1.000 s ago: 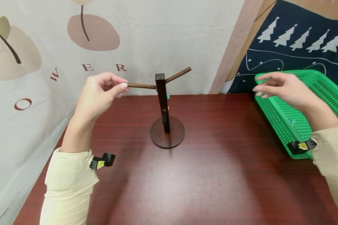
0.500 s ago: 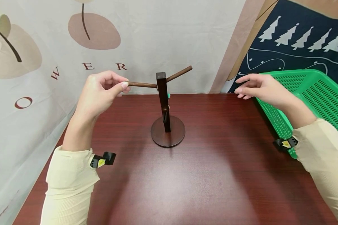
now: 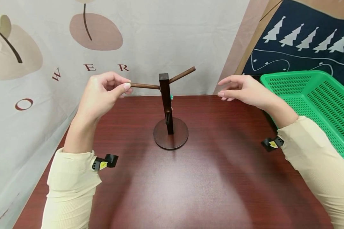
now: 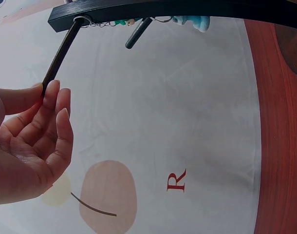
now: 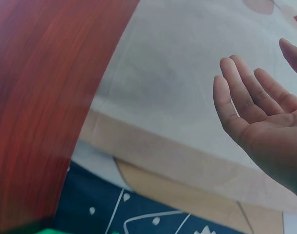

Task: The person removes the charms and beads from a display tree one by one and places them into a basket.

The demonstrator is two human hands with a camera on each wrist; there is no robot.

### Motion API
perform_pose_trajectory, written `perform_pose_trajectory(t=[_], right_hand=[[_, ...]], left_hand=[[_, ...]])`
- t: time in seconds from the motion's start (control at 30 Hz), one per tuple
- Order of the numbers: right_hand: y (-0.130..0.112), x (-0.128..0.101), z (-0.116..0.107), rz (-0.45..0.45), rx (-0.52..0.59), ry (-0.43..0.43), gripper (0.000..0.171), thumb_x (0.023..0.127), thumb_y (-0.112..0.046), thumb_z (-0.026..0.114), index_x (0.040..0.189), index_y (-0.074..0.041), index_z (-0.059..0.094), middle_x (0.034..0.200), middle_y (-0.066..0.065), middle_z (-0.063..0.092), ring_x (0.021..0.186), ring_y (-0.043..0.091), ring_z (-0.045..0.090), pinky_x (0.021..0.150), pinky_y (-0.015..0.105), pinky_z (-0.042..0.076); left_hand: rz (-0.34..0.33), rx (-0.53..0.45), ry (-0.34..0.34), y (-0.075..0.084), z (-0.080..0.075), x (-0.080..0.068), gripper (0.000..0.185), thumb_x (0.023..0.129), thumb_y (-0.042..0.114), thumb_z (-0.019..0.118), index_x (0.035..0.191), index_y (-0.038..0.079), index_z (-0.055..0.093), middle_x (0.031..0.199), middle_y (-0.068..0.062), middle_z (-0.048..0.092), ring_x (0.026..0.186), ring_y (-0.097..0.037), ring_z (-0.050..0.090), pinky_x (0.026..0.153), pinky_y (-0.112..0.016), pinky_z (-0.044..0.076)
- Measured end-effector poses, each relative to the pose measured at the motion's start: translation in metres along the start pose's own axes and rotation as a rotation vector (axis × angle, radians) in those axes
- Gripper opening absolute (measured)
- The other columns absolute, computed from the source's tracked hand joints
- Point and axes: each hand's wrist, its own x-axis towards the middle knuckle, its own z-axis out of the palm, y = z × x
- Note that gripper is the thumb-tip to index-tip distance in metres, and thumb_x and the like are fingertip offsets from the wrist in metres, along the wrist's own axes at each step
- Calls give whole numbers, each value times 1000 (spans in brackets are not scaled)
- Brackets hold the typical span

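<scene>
A dark wooden stand (image 3: 166, 105) with a round base and a square post rises from the middle of the table. My left hand (image 3: 98, 93) pinches the outer end of its left peg (image 3: 144, 86) between thumb and fingers. A thin metal ring (image 4: 84, 20) circles that peg close to the post, with a fine chain leading off it. Behind the post, a small green charm (image 4: 120, 22) and a pale blue charm (image 4: 199, 22) hang partly hidden. Right of the stand, my right hand (image 3: 247, 90) hovers with relaxed fingers, holding nothing. The upper right peg (image 3: 182, 74) points toward it.
A green perforated basket (image 3: 275, 75) stands at the right, partly covered by my right forearm. The reddish-brown table (image 3: 189, 190) ends at a printed cloth (image 3: 200, 47) behind the stand. A short lower peg (image 3: 168, 118) sticks out of the post toward me.
My right hand has moved left, from over the green basket to the space between basket and stand. My left hand stays on the peg.
</scene>
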Motion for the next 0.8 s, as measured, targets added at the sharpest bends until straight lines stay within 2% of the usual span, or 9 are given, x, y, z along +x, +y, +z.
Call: perform_pose_trajectory(t=[0.17,0.37,0.6,0.8], right_hand=[[-12,6,8,-62,-1,-28,34,86,-16,64,117,-4,57,88,11,66,76,18,61,68,24,50],[-31,11,12,-80,-27,-52,34,86,-19,64,117,-7,57,89,13,65,78,19,60,69,25,48],[-53,17,12,-108,19,-75,33,88,-19,62,117,-7,57,93,11,64,80,21,59,70,25,49],[-67,24,9,-149,-1,-59,31,91,-20,58,118,-6,57,93,10,65,81,19,61,72,27,49]], left_hand=[[1,-7,-3,0,0,0,6,85,1,61,87,0,67,68,11,65,63,-4,62,59,-16,46],[9,-1,-2,-1,-1,0,6,85,1,62,88,0,67,68,11,65,64,-6,61,59,-17,46],[15,-8,-14,-1,-1,1,6,85,2,62,89,0,66,69,12,65,64,-4,61,59,-17,46],[0,0,-6,0,-1,0,6,85,2,62,89,0,67,69,11,65,63,-4,62,58,-16,44]])
